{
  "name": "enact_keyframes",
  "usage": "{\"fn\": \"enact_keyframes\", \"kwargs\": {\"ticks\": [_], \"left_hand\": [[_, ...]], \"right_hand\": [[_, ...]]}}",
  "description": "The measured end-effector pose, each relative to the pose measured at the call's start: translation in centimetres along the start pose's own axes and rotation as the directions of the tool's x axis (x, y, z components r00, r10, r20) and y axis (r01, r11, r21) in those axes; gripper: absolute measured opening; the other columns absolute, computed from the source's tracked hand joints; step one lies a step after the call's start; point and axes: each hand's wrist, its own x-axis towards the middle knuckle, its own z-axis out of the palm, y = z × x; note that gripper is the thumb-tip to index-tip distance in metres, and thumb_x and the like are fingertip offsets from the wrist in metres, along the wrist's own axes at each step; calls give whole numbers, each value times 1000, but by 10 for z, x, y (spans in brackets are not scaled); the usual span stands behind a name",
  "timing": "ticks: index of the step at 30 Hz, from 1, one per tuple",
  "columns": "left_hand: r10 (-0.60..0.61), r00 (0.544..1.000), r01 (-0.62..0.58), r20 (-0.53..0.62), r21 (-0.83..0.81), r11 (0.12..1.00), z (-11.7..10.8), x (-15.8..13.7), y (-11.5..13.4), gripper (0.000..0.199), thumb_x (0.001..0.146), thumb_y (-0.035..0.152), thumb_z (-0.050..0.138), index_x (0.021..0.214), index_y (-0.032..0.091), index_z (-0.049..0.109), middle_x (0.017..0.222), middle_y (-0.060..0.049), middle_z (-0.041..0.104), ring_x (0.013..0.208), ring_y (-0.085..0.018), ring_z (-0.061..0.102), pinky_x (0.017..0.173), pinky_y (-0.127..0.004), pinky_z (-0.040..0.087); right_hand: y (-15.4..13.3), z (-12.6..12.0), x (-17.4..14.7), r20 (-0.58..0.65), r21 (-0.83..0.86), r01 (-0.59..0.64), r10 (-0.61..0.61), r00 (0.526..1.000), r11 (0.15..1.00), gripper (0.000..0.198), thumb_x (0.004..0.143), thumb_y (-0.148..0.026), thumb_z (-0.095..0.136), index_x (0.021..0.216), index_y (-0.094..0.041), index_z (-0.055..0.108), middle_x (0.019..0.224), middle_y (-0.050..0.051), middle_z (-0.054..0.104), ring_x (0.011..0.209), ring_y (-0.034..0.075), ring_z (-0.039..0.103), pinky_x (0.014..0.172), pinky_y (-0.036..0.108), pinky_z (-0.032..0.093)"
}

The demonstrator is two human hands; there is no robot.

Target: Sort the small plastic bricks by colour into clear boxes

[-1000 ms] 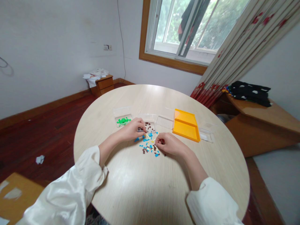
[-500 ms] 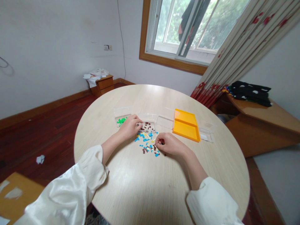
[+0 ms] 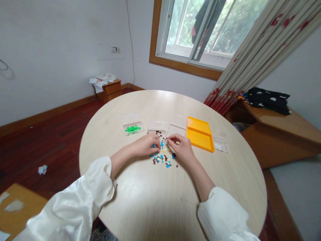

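Pinches with the nearer, right hand (image 3: 182, 146) by the front right corner of the clear box (image 3: 164, 133); can't tell on what. Curls the left hand (image 3: 146, 145) over blue bits (image 3: 162, 144), grip hidden. Has the box just beyond both, long axis crosswise.

Daylight comes in through the window (image 3: 185, 31), strong enough that the greenery (image 3: 230, 30) outside bleaches pale. Indoors it's softer, slightly cool, and fairly even. From where I stand, glare whitens the far rim of the desk (image 3: 160, 207), and a fainter glow streaks its near half. Soft-edged shadows lie beside the left forearm (image 3: 122, 159) and right forearm (image 3: 202, 175). The left sleeve (image 3: 62, 204) catches shiny highlights, while the floor (image 3: 62, 134) stays dim. Toward the borders things lean and stretch, wide-lens fashion; the small pieces (image 3: 132, 129) look a little soft, their outlines smudged.
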Motion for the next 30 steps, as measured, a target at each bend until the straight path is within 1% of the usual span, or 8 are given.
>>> {"fn": "enact_keyframes", "kwargs": {"ticks": [5, 12, 14, 17, 19, 21, 27, 30], "left_hand": [[82, 994, -81, 77, -10, 997, 3, 0, 0, 10, 75, 10, 60, 74, 14, 68, 79, -4, 61, 77, -14, 56, 76, -24, 42], [123, 984, -124, 127, 6, 992, 5, 1, -1, 10, 77, 12, 59, 72, 14, 68, 75, -4, 63, 76, -14, 56, 74, -23, 42], [126, 984, -128, 125, 4, 992, 5, 1, -1, 10, 77, 12, 59, 72, 14, 68, 75, -4, 63, 76, -14, 56, 74, -23, 42], [118, 987, -119, 109, 1, 993, 5, 0, 0, 11, 77, 12, 59, 71, 14, 68, 75, -4, 62, 75, -13, 56, 73, -23, 42], [113, 988, -114, 104, 4, 993, 5, 0, 0, 11, 76, 11, 58, 70, 14, 68, 74, -4, 61, 74, -13, 56, 72, -23, 41], [116, 988, -118, 106, 11, 993, 5, 0, 0, 12, 75, 10, 58, 70, 14, 68, 73, -3, 61, 73, -12, 55, 71, -22, 41], [118, 985, -124, 129, 40, 991, 5, -1, 0, 10, 73, 9, 60, 72, 13, 69, 73, -4, 63, 74, -13, 56, 72, -22, 42], [112, 983, -120, 143, 45, 992, 5, -1, 0, 10, 74, 10, 60, 73, 14, 69, 75, -4, 64, 76, -14, 57, 73, -22, 42]], "right_hand": [[3, 14, 6, -190, -87, 59, -74, 979, 994, 14, 76, -24, 54, 74, -16, 65, 72, 5, 67, 66, 15, 59, 63, 27, 46], [11, 15, 8, -110, -148, 164, -181, 977, 975, 22, 80, -18, 50, 93, -17, 67, 91, 10, 69, 89, 20, 59, 79, 35, 47], [9, 8, 5, -40, -140, 176, -183, 982, 975, 19, 79, -17, 52, 89, -17, 68, 87, 9, 69, 86, 20, 58, 80, 35, 46], [3, -6, 1, 206, -72, 125, -107, 973, 990, 15, 76, -16, 55, 83, -16, 69, 82, 7, 68, 77, 16, 58, 74, 30, 46], [0, -15, -3, 386, -45, 49, -28, 922, 998, 16, 74, -15, 56, 81, -14, 69, 78, 6, 67, 71, 14, 57, 68, 26, 45], [-2, -21, -6, 492, -40, -25, 42, 869, 999, 17, 73, -15, 55, 81, -13, 70, 74, 4, 66, 65, 12, 55, 61, 24, 44], [-4, -25, -8, 640, -52, -72, 88, 763, 996, 23, 69, -16, 58, 87, -12, 72, 75, 4, 66, 64, 12, 55, 59, 22, 42], [-4, -25, -6, 655, -69, -61, 91, 750, 996, 25, 69, -16, 58, 88, -12, 72, 77, 5, 66, 67, 12, 55, 61, 22, 42]]}}
